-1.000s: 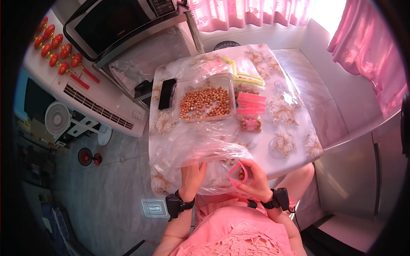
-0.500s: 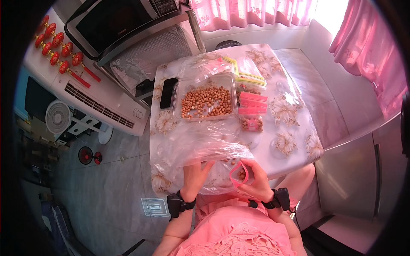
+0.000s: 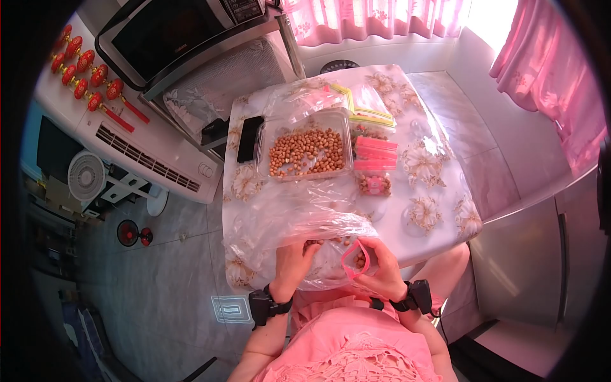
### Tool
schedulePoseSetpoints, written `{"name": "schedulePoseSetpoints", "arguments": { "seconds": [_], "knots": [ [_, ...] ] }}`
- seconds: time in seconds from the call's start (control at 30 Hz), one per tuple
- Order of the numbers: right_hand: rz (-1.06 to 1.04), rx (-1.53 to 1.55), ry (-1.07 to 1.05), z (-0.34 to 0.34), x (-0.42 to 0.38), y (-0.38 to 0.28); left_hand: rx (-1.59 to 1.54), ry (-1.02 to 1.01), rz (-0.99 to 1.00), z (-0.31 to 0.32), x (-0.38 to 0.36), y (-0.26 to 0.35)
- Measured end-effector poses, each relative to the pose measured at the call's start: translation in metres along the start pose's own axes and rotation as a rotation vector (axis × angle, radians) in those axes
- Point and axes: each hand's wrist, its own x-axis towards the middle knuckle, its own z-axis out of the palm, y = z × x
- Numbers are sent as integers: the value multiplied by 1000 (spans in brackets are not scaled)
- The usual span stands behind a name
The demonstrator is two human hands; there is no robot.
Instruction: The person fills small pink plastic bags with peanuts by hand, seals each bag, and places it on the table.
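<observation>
My right hand (image 3: 384, 272) holds a small pink-edged bag (image 3: 354, 262) by its rim, its mouth open and several nuts inside. To its left, my left hand (image 3: 294, 262) reaches into a large clear plastic bag (image 3: 289, 219), fingers curled at some nuts (image 3: 313, 243); its fingertips are partly under the plastic. Beyond the bag stands a clear container (image 3: 262, 170) with a layer of brown nuts (image 3: 305, 153). Right of the container lie filled small bags with pink tops (image 3: 377, 153).
A black phone (image 3: 250, 139) lies left of the container. Yellow-edged zip bags (image 3: 372, 117) are at the back of the flowered table (image 3: 433, 213). A microwave (image 3: 172, 38) stands at the back left, and pink curtains (image 3: 375, 19) hang behind.
My left hand has shifted slightly right, and nuts now show at its fingertips. My right hand and the small bag have stayed in place.
</observation>
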Motion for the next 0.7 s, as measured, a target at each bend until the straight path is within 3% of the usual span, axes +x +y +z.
{"name": "schedulePoseSetpoints", "arguments": {
  "seconds": [0.17, 0.53, 0.7],
  "knots": [
    [32, 17, -21, 1, -3, 6, 56, -26, -59, -5, 0, 10],
    [41, 36, -28, 1, -3, 4, 107, -44, 35, 0, 1, 4],
    [16, 9, -16, 0, -1, 1, 7, -25, 0, -2, -3, 7]
  ]
}}
